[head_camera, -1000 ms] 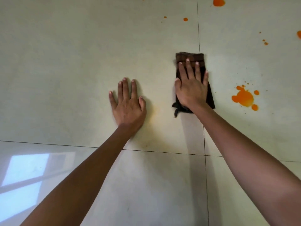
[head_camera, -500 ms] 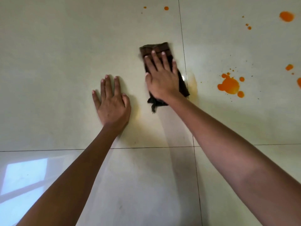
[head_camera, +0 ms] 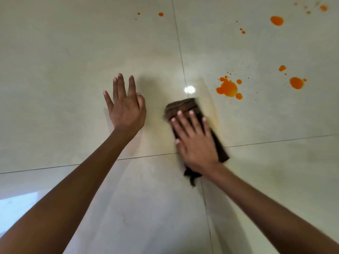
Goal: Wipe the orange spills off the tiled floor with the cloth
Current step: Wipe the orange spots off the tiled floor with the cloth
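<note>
A dark brown folded cloth (head_camera: 183, 106) lies on the pale tiled floor (head_camera: 64, 70), blurred by motion. My right hand (head_camera: 194, 142) presses flat on it with straight, spread fingers, covering most of it. My left hand (head_camera: 126, 109) rests flat on the bare tile to the left of the cloth, fingers spread. A large orange spill (head_camera: 228, 88) lies up and to the right of the cloth, apart from it. Two smaller orange blots (head_camera: 296, 82) (head_camera: 277, 20) lie further right and further away.
Small orange drops (head_camera: 160, 14) dot the far tiles, with more at the top right corner (head_camera: 323, 7). Grout lines (head_camera: 180, 57) cross under the cloth. A faint yellowish smear (head_camera: 211, 99) marks the tile beside the cloth. A bright window reflection (head_camera: 16, 208) shows at lower left.
My right hand has dragged the cloth back toward me and to the right, across the grout line. The view has shifted, and my left hand stays flat on the tile.
</note>
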